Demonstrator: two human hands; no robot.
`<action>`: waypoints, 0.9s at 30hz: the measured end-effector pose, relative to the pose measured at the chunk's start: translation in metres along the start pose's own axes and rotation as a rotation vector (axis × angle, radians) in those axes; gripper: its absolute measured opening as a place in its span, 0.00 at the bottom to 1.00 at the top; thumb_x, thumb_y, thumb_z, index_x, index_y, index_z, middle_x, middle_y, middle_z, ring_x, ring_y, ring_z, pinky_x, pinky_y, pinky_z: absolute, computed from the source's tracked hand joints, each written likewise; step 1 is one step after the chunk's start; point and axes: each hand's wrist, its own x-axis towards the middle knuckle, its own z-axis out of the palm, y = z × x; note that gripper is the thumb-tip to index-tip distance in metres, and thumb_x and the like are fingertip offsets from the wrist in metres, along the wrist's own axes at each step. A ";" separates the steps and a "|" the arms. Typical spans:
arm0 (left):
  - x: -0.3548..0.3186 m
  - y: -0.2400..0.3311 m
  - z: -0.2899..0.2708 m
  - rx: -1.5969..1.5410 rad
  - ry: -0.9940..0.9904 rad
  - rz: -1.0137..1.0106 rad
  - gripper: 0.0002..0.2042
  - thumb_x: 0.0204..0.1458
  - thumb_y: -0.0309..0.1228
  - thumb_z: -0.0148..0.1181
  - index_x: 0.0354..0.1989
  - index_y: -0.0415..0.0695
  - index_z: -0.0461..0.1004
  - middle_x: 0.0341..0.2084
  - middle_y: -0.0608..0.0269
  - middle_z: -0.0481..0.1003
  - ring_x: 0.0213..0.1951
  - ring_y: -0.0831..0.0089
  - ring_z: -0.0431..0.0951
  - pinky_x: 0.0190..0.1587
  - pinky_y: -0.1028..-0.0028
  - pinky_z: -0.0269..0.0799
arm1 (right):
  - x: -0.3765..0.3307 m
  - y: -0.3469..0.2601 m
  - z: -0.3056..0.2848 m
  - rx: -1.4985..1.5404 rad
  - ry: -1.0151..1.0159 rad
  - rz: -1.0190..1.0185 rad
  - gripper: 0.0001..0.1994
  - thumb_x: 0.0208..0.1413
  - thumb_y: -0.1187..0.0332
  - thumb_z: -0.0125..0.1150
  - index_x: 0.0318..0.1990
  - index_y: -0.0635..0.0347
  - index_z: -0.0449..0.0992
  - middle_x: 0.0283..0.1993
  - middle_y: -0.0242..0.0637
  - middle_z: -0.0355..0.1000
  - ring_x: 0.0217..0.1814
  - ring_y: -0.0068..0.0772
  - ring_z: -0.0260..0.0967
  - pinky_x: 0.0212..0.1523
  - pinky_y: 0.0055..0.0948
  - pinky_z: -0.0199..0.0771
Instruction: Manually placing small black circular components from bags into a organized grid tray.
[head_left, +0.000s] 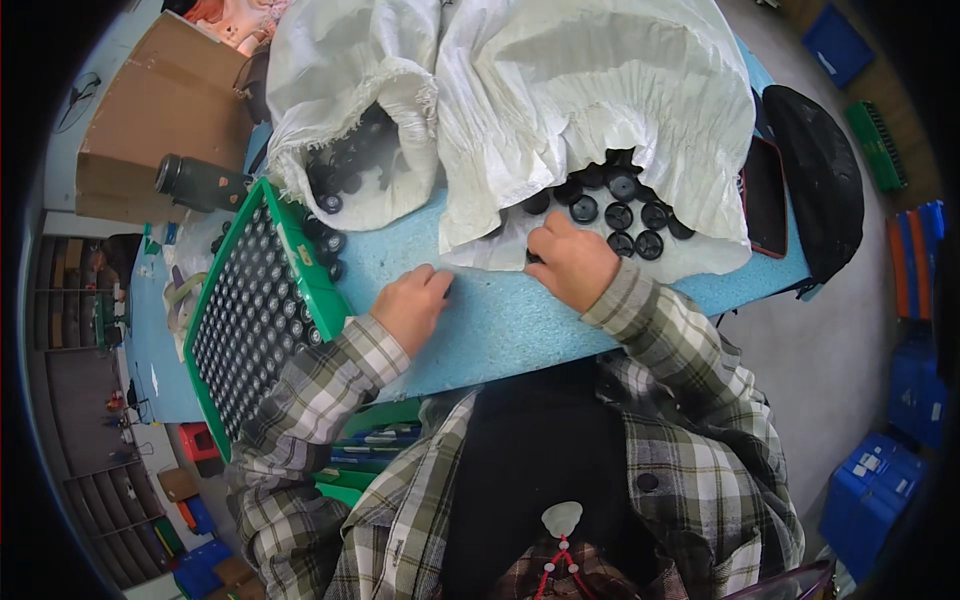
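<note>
Wheels (pixel 620 215): six or more loose, right of upper centre, at mouth of one of two white sacks (pixel 600 80). Black, round, some spoked, others disc-faced. One green tray (pixel 332 312), left of frame, bears rows of dark round parts (pixel 248 330), pale-centred, uncounted. Two hands over blue table (pixel 485 330): right hand (pixel 575 265), fingers pinched on dark piece (pixel 533 257); left hand (pixel 411 309) curled, grip cannot be told.

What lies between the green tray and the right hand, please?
In the head view, the left hand lies between the green tray and the right hand, with blue tabletop on either side of it.
</note>
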 end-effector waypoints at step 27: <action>-0.043 0.039 0.023 -2.406 0.072 -0.256 0.16 0.55 0.26 0.47 0.52 0.42 0.61 0.45 0.43 0.67 0.42 0.62 0.74 0.44 0.66 0.73 | 0.006 0.014 0.001 0.050 -0.107 -0.033 0.12 0.47 0.67 0.58 0.38 0.57 0.68 0.37 0.42 0.61 0.31 0.47 0.67 0.27 0.37 0.69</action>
